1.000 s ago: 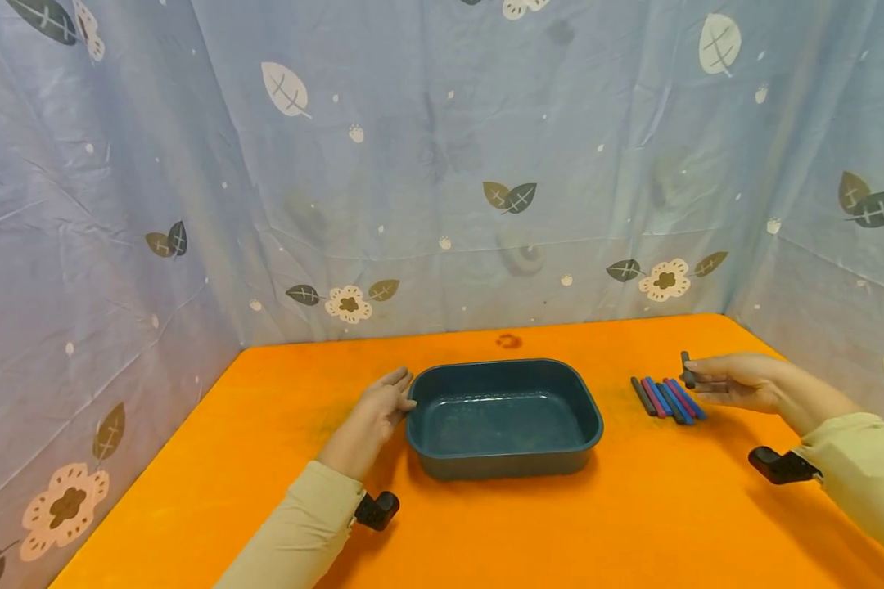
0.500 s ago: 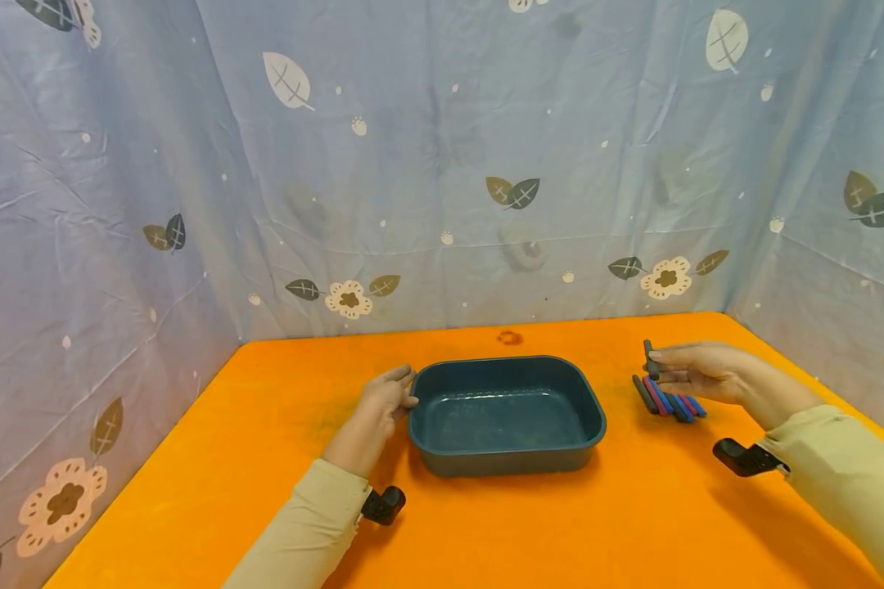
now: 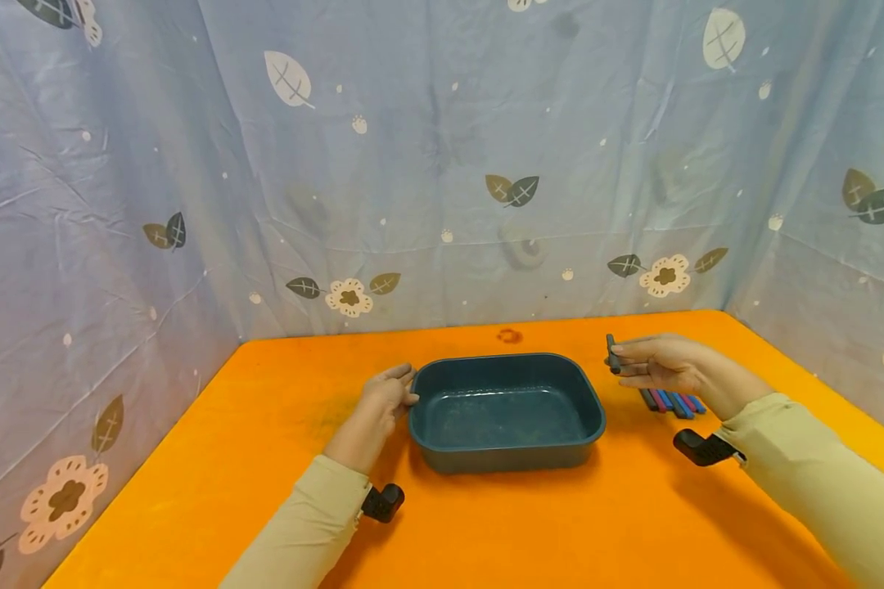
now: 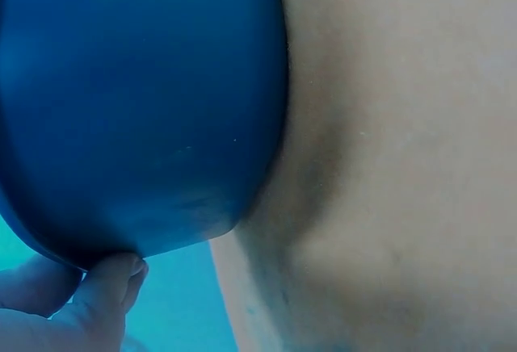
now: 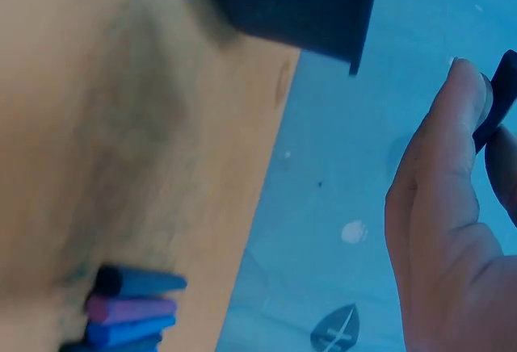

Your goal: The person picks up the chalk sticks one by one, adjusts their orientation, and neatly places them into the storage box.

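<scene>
Between thumb and fingertips, my right hand (image 3: 659,362) pinches a short dark crayon-like stick (image 3: 614,354), held nearly upright above the table, just right of the bin's far right corner. The stick also shows at the right edge of the right wrist view. My left hand (image 3: 379,405) rests against the left end of a dark teal rectangular bin (image 3: 508,458). Its thumb (image 4: 113,283) touches the bin near the rim in the left wrist view, the fingers fairly straight. Several similar sticks (image 3: 674,402) in black, pink-red and blue lie side by side, partly hidden below my right hand.
The orange tabletop (image 3: 530,532) carries the bin at its middle, with a reddish ring-shaped mark (image 3: 510,336) behind it. A blue-grey patterned curtain (image 3: 427,164) encloses the back and both sides.
My right hand has moved left with the dark stick, from over the row of sticks towards the bin. The left hand has stayed at the bin's left end.
</scene>
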### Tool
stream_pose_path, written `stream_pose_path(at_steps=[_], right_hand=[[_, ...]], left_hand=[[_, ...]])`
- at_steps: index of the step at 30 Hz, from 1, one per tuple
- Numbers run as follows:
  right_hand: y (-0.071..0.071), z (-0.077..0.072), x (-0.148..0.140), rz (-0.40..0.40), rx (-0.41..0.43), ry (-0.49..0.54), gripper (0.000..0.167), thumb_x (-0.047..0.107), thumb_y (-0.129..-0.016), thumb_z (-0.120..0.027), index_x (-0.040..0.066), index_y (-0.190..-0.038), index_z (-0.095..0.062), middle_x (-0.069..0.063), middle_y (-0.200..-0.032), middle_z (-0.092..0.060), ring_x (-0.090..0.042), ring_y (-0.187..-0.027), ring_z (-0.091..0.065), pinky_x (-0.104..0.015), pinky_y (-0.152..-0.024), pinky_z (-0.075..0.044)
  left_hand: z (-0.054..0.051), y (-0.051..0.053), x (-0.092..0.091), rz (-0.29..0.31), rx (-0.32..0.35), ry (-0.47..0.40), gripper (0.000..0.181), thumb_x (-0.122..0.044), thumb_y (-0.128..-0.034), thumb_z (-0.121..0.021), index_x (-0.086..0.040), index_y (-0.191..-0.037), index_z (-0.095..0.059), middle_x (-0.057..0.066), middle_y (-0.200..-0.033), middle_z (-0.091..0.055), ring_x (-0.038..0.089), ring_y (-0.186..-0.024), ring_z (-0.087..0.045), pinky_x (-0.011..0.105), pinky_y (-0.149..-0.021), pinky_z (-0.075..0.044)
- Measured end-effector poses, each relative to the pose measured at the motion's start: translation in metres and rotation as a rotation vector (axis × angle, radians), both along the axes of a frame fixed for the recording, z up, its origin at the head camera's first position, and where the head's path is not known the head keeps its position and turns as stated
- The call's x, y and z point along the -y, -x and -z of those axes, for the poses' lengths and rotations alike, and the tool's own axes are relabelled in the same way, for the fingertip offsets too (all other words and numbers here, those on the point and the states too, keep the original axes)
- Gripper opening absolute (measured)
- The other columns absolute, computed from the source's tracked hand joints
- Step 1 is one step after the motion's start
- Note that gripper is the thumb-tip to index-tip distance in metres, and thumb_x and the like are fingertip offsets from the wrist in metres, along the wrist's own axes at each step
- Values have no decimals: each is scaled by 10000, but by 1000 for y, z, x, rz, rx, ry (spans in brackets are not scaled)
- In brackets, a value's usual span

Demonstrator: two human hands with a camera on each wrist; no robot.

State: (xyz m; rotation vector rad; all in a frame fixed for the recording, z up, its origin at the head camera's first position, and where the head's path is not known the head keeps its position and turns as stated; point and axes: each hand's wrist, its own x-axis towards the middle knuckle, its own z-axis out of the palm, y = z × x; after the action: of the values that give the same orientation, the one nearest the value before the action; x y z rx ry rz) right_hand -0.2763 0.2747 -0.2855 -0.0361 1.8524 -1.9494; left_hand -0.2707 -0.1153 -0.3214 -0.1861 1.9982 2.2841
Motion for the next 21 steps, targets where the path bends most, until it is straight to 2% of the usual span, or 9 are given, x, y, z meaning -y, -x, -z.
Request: stream_pose_path(at_steps=[3,4,7,10,13,17,19,21], right_hand=[[2,-3,10,-6,-8,14,99,116,-995,-547,101,-963,-640,-33,-969,-622,-139,-898,-626,-330,-878,-523],[3,-4,13,-10,-10,16,115,114,-996,-544,104,-948,-649,-34,-962,-627,-140,-891,-627,-327,-875,-525],[4,-8,23,-16,-14,18,160,115,-999,-536,115,-910,-669,-32,-941,-630,-146,-874,-623,-314,-862,-528],[5,-13,32,-14,-20,12,192,113,-1006,-516,120,-890,-668,-26,-913,-639,-141,-855,-626,-304,-840,-535],[6,-17,40,-12,-18,21,206,104,-1008,-509,116,-882,-672,-23,-890,-647,-138,-839,-635,-301,-823,-540],[8,-19,50,-20,-17,25,224,96,-1009,-503,116,-872,-679,-13,-877,-642,-142,-839,-628,-307,-823,-542],[10,-20,55,-25,-26,2,178,101,-1009,-505,96,-921,-660,-13,-892,-629,-150,-863,-616,-309,-827,-541],[12,-20,60,-31,-42,-40,145,115,-1012,-502,38,-1058,-616,-13,-933,-608,-176,-951,-595,-312,-847,-535]], left_hand=[[6,7,1,4,-15,-1,680,262,-835,-418,73,-1479,-308,223,-1523,-325,349,-1414,-267,224,-743,-428],[11,12,4,13,-29,-13,688,262,-821,-443,71,-1472,-330,215,-1512,-352,341,-1405,-291,226,-729,-436],[16,17,5,9,-42,-13,697,263,-807,-457,68,-1467,-345,207,-1504,-371,341,-1399,-304,243,-744,-439],[11,13,2,-2,-40,2,695,266,-806,-447,77,-1465,-340,216,-1500,-370,348,-1399,-300,237,-738,-434],[0,3,-2,-16,-26,24,690,275,-819,-406,89,-1475,-300,238,-1511,-334,364,-1406,-275,207,-718,-424],[-4,-2,-3,-19,-11,44,681,272,-833,-399,85,-1479,-291,237,-1514,-327,363,-1404,-281,199,-708,-412],[-3,-1,-2,-22,-5,62,672,264,-843,-413,79,-1479,-301,231,-1512,-335,366,-1400,-291,204,-719,-414],[-1,0,-2,-22,-6,78,661,255,-850,-419,79,-1477,-307,233,-1509,-342,371,-1396,-297,218,-736,-416]])
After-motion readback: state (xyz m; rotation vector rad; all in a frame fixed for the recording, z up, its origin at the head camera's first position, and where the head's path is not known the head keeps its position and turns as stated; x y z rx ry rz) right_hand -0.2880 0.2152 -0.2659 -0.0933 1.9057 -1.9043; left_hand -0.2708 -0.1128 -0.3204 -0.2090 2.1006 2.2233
